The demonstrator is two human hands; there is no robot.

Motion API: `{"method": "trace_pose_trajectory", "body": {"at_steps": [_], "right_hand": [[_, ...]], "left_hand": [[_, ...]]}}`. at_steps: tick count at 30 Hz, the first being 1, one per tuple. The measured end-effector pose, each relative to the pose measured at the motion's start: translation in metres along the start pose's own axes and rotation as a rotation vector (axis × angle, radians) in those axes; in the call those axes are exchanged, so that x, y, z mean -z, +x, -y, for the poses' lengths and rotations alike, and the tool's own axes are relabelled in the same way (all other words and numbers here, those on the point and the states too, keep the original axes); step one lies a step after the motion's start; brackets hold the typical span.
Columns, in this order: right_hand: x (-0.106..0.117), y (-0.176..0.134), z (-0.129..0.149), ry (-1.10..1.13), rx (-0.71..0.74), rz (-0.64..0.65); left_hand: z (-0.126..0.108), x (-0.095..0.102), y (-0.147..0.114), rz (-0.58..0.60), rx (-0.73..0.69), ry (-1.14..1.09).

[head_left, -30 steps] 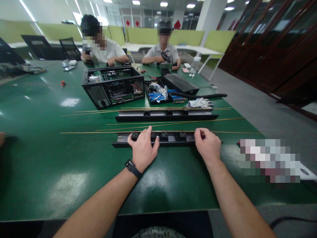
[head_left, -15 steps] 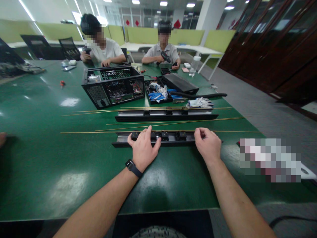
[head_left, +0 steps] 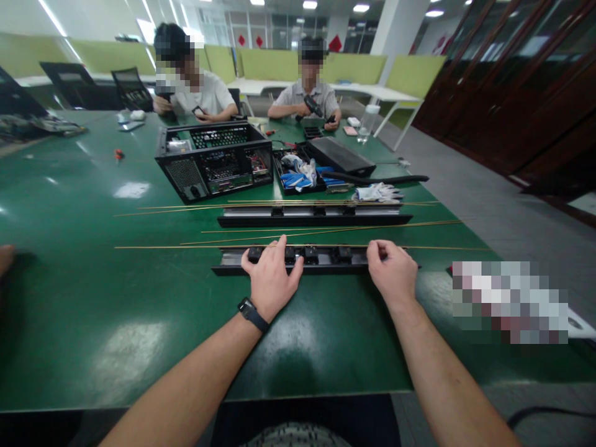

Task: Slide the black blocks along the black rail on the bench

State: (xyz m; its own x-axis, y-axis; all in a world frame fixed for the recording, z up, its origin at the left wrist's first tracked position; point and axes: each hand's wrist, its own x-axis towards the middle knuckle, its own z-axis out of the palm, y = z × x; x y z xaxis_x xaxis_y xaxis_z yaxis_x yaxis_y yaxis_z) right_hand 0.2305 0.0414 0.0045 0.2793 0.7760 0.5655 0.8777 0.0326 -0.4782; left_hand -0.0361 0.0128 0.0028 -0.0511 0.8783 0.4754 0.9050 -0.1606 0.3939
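In front of me lies a black channel rail (head_left: 228,270) with a light metal inside and several black blocks (head_left: 343,254) set along it. My left hand (head_left: 273,268), with a dark watch on the wrist, rests over the left half of the rail, fingers spread across the blocks. At the rail's right end, my right hand (head_left: 393,268) is closed in a pinch; whatever sits between its fingertips is hidden. A long thin brass-coloured rod (head_left: 149,248) runs along the rail's far edge and passes by both hands.
Farther back is a second black rail (head_left: 311,221), with more thin rods (head_left: 186,210) around it. Beyond stand an open computer case (head_left: 214,164), a tray of gloves (head_left: 298,174) and another glove (head_left: 378,192). Two people sit across the table, one holding a power drill (head_left: 313,105).
My hands keep the same pose on the rail. The view shifts slightly. Across the table, the person at left has lifted a hand with a small dark object in it.
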Motion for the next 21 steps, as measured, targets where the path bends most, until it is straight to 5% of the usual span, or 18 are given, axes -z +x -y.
{"method": "trace_pose_trajectory", "body": {"at_steps": [21], "right_hand": [[0.0005, 0.0040, -0.0082, -0.053, -0.122, -0.018]], "left_hand": [[0.0001, -0.0004, -0.0002, 0.000, 0.000, -0.001]]}}
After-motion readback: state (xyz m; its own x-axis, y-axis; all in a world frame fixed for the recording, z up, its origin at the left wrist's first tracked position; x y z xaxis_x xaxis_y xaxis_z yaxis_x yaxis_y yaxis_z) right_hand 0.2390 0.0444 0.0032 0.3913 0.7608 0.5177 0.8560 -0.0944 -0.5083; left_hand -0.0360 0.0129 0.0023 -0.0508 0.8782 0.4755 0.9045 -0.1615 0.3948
